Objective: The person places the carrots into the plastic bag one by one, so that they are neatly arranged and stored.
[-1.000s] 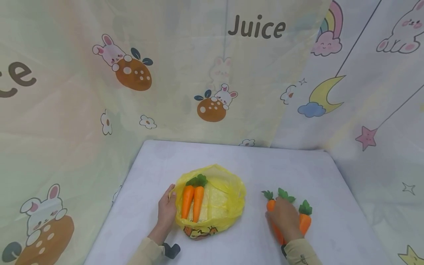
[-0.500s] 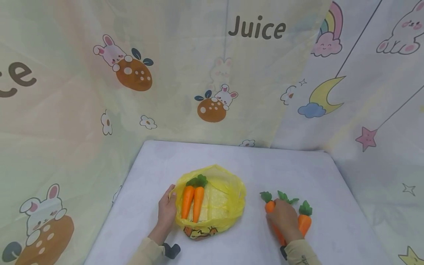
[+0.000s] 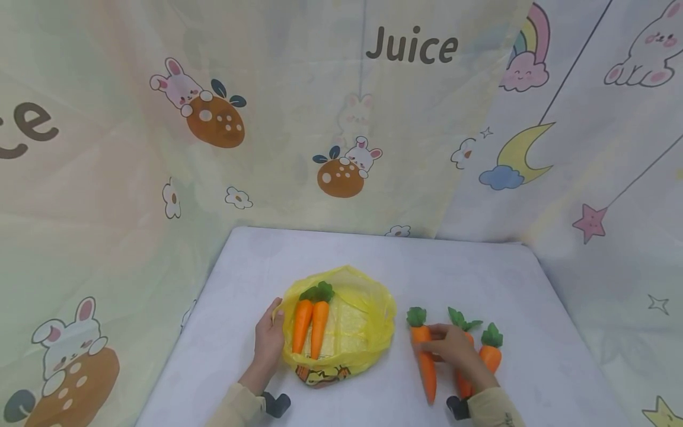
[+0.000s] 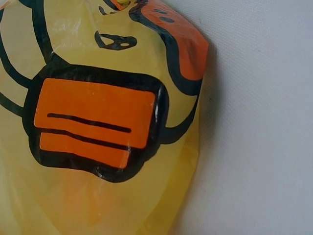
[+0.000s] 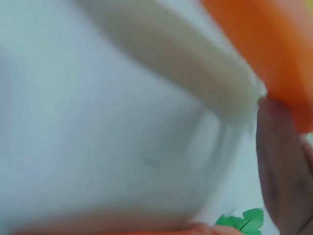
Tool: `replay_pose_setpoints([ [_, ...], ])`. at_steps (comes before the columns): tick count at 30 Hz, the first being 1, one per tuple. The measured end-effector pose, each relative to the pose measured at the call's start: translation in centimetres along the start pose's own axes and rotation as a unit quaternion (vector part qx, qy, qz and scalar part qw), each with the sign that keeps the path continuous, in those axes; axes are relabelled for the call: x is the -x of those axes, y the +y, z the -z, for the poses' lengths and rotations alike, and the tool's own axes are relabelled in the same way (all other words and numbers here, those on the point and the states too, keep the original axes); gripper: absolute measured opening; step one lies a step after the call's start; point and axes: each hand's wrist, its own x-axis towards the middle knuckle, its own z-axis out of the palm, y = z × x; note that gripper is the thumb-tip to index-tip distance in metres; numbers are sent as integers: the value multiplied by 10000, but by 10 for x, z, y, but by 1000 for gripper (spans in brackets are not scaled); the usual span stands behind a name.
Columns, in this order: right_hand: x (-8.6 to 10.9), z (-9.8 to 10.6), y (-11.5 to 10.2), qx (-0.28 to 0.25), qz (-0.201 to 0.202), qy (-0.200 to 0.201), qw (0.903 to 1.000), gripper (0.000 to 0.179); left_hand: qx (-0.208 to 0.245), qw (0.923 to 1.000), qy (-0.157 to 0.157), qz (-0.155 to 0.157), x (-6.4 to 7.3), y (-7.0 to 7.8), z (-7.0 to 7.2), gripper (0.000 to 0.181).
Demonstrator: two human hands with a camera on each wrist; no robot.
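Observation:
My left hand [image 3: 269, 335] grips the left rim of a yellow plastic bag [image 3: 368, 314], thumb at the inner edge. Two orange carrots [image 3: 319, 330] with green tops lie side by side in the bag's mouth. In the left wrist view the bag [image 4: 171, 196] fills the left side with its orange and black print; the hand is out of that view. To the right of the bag, my right hand [image 3: 453, 347] pinches another carrot [image 3: 425, 362] between thumb and fingers. In the right wrist view that carrot [image 5: 274, 49] meets the fingers [image 5: 281, 156] at the right; much is blurred.
Two more carrots, one nearer [image 3: 464, 379] and one farther right [image 3: 491, 356], lie on the white table [image 3: 459, 267] beside my right wrist. Printed cloth walls [image 3: 277, 148] surround the table at back and sides.
My right hand has shifted left with the carrot, drawing it away from the two beside it and toward the bag. The left hand and bag stay put.

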Motion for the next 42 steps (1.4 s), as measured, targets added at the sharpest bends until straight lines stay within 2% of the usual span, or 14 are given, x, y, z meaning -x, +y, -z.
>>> replay_pose_setpoints([
  [4, 3, 0, -10, -737, 65, -353, 9966, 76, 25, 10000, 11, 16, -1, -1, 0, 52],
  [7, 6, 2, -17, -1225, 228, -636, 9902, 74, 13, 10000, 21, 31, -1, -1, 1, 52],
  [11, 8, 4, -28, -1619, 518, -1051, 9798, 71, -12, 10000, 31, 35, -1, -2, 2, 52],
  [17, 10, 3, -53, -1731, 895, -1759, 9649, 71, 34, 10000, 29, 41, -1, -2, 3, 53],
  [24, 12, -5, -81, -1833, 1355, -2353, 9448, 67, 57, 10000, 45, 47, -1, -4, 4, 52],
  [30, 8, -17, -92, -2022, 1602, -2672, 9285, 60, 71, 10000, 19, 16, -1, -3, 4, 52],
  [37, 6, -27, -104, -2465, 1635, -2938, 9089, 58, 45, 10000, 22, 7, -1, -2, 4, 52],
  [42, 3, -39, -112, -2714, 1459, -2898, 9061, 59, 33, 10000, -3, 9, -1, -1, 4, 52],
])
